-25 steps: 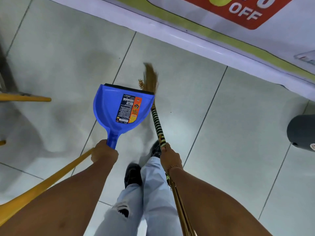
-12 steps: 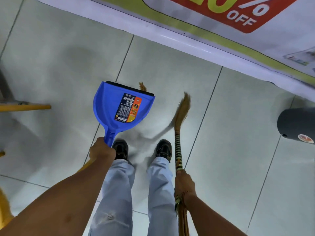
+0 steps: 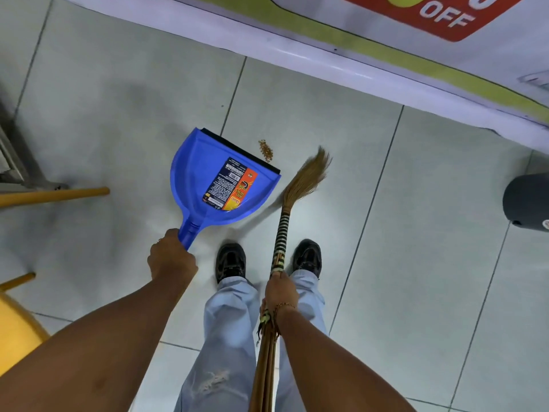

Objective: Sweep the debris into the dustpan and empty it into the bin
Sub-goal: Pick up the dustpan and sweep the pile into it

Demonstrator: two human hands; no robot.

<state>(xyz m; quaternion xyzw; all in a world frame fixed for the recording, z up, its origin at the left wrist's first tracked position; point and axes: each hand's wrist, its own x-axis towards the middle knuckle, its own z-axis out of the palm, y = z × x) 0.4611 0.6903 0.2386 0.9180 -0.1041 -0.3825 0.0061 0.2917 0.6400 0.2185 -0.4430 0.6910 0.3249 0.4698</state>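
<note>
- Down on the pale tiled floor [image 3: 312, 120], seen from the head camera, the left hand [image 3: 170, 257] has its grip closed tight around the handle of a blue dustpan [image 3: 205, 171].
- The dustpan lies with its black front lip turned away from the person and a printed label stuck inside it; apart from that label, nothing can be made out in the pan.
- A small pile of brown debris [image 3: 266, 149] sits on the floor just beyond the right end of the lip, very near it or touching it, and none of it is in the pan.
- The right hand [image 3: 280, 289] has its grip closed around a broom [image 3: 303, 185], just below the black-and-white striped binding of the stick.
- The straw head of the broom fans out to the right of the dustpan, near the debris but apart from it; whether the tips touch the floor is hard to tell.
- The lower end of the broom stick runs down past the wrist and out of the bottom of the frame.
- A dark round bin [image 3: 527, 203] stands at the right edge, well apart from the pan; it is cut off by the frame, and its inside cannot be seen.
- Two black shoes [image 3: 230, 261] and light blue trouser legs stand between the arms.
- Wooden chair legs [image 3: 56, 194] and a yellow seat poke in from the left, only partly in view.
- A banner [image 3: 386, 34] along the top shows the word "OFF"; the rest of its print is cut off.
</note>
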